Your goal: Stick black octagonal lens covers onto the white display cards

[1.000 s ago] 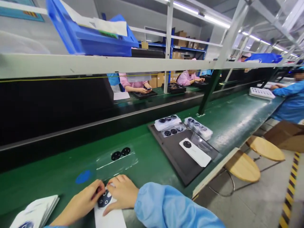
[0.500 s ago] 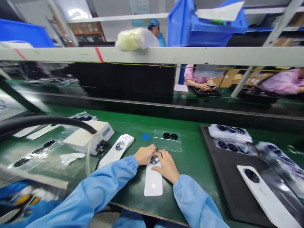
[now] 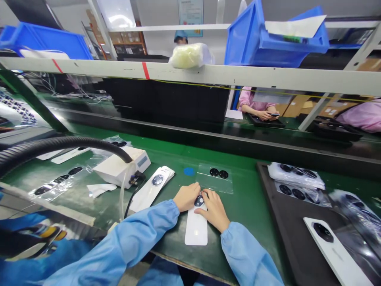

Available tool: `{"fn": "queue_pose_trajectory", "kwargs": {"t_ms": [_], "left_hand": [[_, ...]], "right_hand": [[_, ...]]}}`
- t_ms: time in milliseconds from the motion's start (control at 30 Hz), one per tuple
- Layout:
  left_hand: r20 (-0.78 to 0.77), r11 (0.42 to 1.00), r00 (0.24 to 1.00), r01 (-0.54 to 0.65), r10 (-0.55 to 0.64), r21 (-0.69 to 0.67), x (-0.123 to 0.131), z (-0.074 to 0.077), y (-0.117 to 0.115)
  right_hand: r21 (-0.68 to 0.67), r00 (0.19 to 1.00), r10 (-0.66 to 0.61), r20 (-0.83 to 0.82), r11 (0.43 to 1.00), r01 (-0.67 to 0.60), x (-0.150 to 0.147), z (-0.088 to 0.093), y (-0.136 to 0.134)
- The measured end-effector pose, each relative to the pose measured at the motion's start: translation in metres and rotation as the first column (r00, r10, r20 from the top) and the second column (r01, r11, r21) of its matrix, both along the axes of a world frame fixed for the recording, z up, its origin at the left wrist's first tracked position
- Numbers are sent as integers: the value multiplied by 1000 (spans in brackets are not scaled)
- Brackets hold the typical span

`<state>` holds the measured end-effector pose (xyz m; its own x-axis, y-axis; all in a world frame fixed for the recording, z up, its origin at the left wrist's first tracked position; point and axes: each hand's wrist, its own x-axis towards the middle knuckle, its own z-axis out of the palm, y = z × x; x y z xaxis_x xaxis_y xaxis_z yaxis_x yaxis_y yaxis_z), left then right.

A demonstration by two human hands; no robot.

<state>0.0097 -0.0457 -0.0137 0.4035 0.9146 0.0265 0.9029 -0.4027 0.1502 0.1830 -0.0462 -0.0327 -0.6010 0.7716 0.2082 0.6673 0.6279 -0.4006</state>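
A white phone back cover lies lengthwise on the green bench, and its round dark camera module shows between my hands. My left hand rests on the cover's top end beside the module. My right hand holds the other side, fingertips at the module. Just beyond lies a clear sheet carrying two black lens rings. To the left stands a stack of white covers.
A white box unit with a black ribbed hose stands left. A dark tray at right holds a white phone and bagged parts. Blue bins sit on the shelf rail above. A co-worker in pink works across the bench.
Since a second ago the view has swung left, bringing the white box and hose in. Both hands stay on the cover around the camera module, and the cover has not visibly shifted.
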Motion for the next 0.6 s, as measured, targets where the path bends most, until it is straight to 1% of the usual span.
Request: {"fn": "queue_pose_trajectory", "kwargs": {"t_ms": [167, 333, 500, 600], "left_hand": [[70, 999, 997, -12, 15, -33, -3, 4, 3], [188, 990, 981, -31, 56, -137, -11, 9, 18], [281, 970, 956, -16, 86, -244, -18, 3, 31], [319, 964, 944, 3, 85, -266, -20, -1, 31]], "right_hand": [[11, 1000, -4, 1, 1000, 4, 0, 2, -1], [17, 1000, -8, -4, 1000, 8, 0, 1, -1], [19, 1000, -2, -14, 1000, 2, -1, -2, -1], [19, 1000, 0, -16, 1000, 0, 0, -4, 0]]}}
